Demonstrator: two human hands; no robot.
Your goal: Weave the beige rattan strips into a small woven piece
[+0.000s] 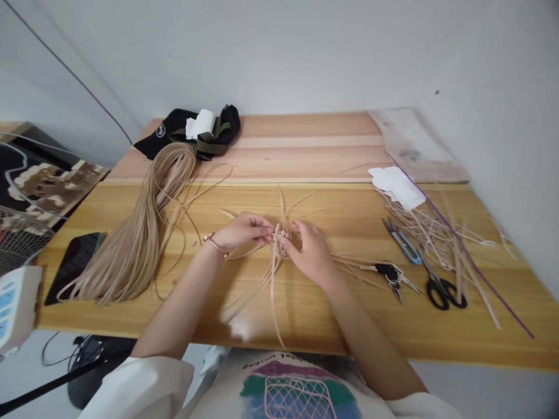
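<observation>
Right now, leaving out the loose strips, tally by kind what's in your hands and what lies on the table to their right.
Woven strip piece, pinched by left hand and right hand: 1
Black-handled scissors: 1
Blue snips: 1
Key bunch: 1
White tissue: 1
Clear plastic bag: 1
Total: 6

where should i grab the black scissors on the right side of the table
Take the scissors by the black handle loops, coming from the near side: the loops lie flat and clear at that end, while the blades point away toward the cut strips. The right hand, now pinching the weave, is nearest.
</observation>
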